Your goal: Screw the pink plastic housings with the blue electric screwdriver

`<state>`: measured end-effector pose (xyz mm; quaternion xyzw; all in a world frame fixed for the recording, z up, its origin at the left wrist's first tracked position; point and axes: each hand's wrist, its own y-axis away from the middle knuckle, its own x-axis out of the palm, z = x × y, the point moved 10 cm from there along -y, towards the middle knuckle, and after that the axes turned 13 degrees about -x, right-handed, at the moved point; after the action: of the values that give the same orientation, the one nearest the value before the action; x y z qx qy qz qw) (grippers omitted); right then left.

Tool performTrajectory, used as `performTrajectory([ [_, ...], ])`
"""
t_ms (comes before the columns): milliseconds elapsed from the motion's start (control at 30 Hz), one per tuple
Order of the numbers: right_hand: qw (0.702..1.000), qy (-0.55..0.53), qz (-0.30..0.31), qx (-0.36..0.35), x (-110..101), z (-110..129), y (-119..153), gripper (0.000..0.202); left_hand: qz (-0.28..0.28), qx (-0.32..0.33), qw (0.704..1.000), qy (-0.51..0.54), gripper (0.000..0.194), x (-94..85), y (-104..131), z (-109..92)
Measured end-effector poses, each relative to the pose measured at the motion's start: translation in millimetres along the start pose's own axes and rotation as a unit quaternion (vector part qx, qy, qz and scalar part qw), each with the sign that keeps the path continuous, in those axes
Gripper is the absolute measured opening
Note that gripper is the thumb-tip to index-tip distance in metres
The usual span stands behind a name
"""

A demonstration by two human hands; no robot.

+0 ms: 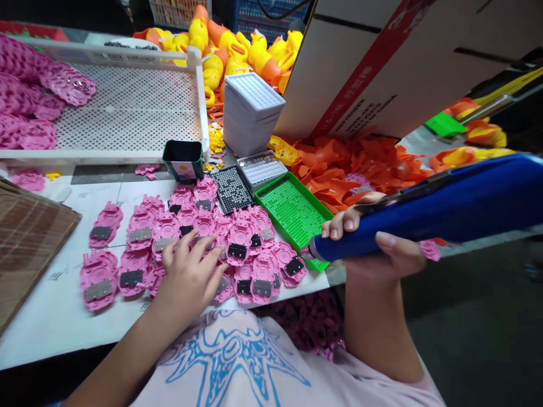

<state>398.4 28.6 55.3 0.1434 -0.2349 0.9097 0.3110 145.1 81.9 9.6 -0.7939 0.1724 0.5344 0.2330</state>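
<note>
My right hand (384,257) is wrapped round a blue power screwdriver (462,198), held nearly level with its tip pointing left. The tip hovers in front of the green tray's near corner, close to a pink plastic housing (291,264) with a black plate. My left hand (189,274) rests with fingers spread over a spread of similar pink housings (240,237). Some carry black plates and others grey ones. Beneath the left palm the parts are hidden. Behind them lie a green perforated tray (292,212) and a black tray (231,189) filled with small silvery pieces.
A stack of white trays (250,121) stands behind a dark cup (182,158). White crate (127,110) holds pink parts at left. Orange pieces (339,169) and yellow ones lie behind, beside a large carton (373,62). A brown carton (29,243) borders the left side.
</note>
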Motion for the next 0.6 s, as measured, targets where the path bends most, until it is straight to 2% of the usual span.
performTrajectory([
  [167, 1.0, 0.0, 0.0, 0.001, -2.5, -3.5, 0.1, 0.028, -0.001, 0.005, 1.0, -0.003, 0.029, 0.8, 2.2, 0.6],
  [600, 0.998, -0.019, 0.055, 0.001, 2.0, -8.0, 1.8, 0.024, 0.008, 0.023, 1.0, -0.004, 0.03, 1.2, 7.4, 2.3],
])
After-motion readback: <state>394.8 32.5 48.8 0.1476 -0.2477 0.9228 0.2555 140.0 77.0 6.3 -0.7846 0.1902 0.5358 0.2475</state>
